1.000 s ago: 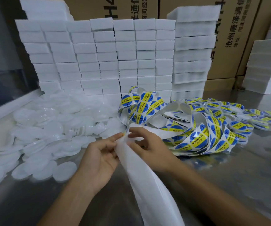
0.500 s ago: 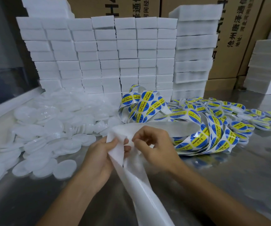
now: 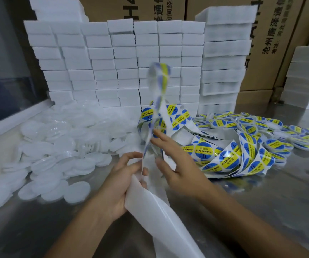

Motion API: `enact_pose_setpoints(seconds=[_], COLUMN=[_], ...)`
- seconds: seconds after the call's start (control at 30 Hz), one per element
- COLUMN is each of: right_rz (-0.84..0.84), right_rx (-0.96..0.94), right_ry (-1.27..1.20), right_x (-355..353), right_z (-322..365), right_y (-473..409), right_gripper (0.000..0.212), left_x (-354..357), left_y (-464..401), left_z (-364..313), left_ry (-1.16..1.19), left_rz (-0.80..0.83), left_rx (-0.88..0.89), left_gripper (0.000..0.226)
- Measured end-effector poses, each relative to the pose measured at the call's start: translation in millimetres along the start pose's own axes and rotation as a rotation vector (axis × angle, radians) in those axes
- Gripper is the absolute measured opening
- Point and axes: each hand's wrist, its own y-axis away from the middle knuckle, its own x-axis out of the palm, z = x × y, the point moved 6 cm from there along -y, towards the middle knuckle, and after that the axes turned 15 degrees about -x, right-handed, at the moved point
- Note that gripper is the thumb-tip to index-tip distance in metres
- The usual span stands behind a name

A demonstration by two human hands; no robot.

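Label strip (image 3: pixel 150 211) rises from the near edge through our left hand (image 3: pixel 118 187), fingers curled round its bare white liner; we should grip firmly there. Our right hand (image 3: pixel 176 164), fingers spread and holding nothing, should pinch the blurred upper stretch before it tangles in the sticker pile (image 3: pixel 243 151) beyond.

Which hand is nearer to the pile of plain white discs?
Left. The left hand sits just right of the white discs, gripping the white strip; the right hand is further right beside the sticker strip.
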Motion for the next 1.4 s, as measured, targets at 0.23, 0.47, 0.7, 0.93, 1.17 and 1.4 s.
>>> enact_pose_setpoints(seconds=[0.23, 0.47, 0.7, 0.93, 1.17, 1.4], right_rz=[0.001, -0.293, -0.197, -0.170, -0.135, -0.476], right_rx=[0.052, 0.075, -0.106, -0.073, 0.081, 0.502], right_ry=[-0.142, -0.121, 0.134, 0.268, 0.214, -0.178], right_x=[21, -1, -7, -7, -6, -26], right_z=[6, 0, 11, 14, 3, -25], right_y=[2, 3, -1, 0, 2, 10], right_gripper=[0.038, 0.023, 0.016, 0.011, 0.004, 0.012], left_x=[20, 14, 6, 6, 2, -8], left_y=[4, 7, 8, 12, 10, 6], left_z=[0, -12, -16, -17, -16, -13], left_ry=[-0.017, -0.081, -0.053, -0.249, -0.335, -0.259], left_rz=[0.167, 0.073, -0.072, -0.126, -0.183, -0.281], left_rx=[0.108, 0.242, 0.332, 0.454, 0.426, 0.337], left_gripper=[0.028, 0.020, 0.020, 0.015, 0.034, 0.026])
